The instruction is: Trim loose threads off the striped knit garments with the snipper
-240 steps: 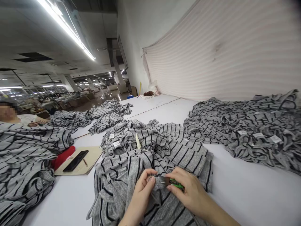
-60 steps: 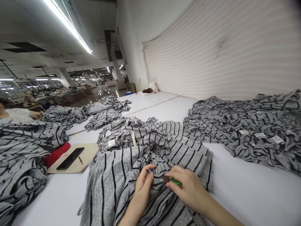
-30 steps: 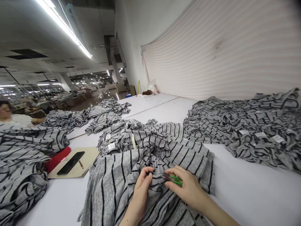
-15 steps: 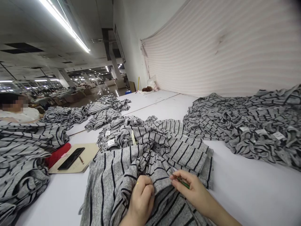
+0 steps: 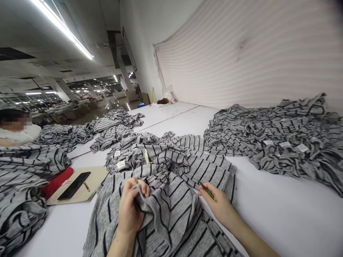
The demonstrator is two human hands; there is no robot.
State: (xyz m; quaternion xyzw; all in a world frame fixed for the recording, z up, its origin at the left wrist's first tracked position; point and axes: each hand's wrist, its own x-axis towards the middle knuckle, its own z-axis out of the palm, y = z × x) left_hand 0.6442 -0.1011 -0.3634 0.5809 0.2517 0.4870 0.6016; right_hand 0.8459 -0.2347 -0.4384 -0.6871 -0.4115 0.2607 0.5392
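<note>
Covering green snips (image 5: 210,193) partly: right hand (image 5: 219,204)

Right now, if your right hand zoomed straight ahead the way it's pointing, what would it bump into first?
Probably the grey striped cloth just ahead. The right hand holds a green tool whose tip would get there first, though the gap is hard to judge.

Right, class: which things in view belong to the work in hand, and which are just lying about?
In the work:
- striped garment, in the left hand
- green-handled tool, in the right hand
- probably the striped pile

Lying about:
- phone
- notebook
- pen or pencil
- red item
</note>
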